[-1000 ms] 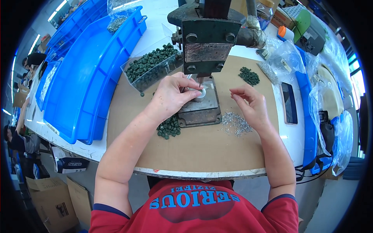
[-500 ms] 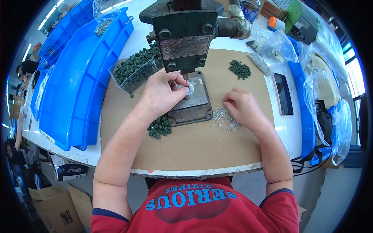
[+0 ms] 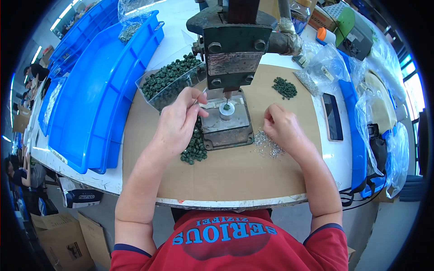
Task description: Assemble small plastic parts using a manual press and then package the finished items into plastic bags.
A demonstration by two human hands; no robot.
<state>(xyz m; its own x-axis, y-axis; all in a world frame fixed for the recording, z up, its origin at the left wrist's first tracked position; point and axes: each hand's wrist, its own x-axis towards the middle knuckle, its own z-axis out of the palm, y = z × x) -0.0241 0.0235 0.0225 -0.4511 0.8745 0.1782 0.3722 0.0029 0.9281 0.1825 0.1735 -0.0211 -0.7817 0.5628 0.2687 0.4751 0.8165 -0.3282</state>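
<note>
A heavy green bench press (image 3: 233, 45) stands on a brown board (image 3: 226, 176), with a grey base plate (image 3: 226, 128) under it. A small green part sits in a white ring (image 3: 226, 108) on that plate, below the ram. My left hand (image 3: 178, 124) rests just left of the ring, fingers pinched near it; whether it holds anything is unclear. My right hand (image 3: 282, 126) is curled over a heap of small shiny metal pieces (image 3: 266, 147), right of the plate. Loose green parts (image 3: 195, 147) lie under my left hand.
A clear tray of green parts (image 3: 169, 79) sits left of the press. A small green heap (image 3: 285, 87) lies at the right. Long blue bins (image 3: 97, 99) fill the left. Plastic bags (image 3: 337, 67), a dark phone (image 3: 332, 116) and a blue tray edge (image 3: 357, 131) are on the right.
My left hand has drawn back slightly left from the white ring, leaving a green part seated in it. My right hand stays over the metal pieces. The view has tilted closer.
</note>
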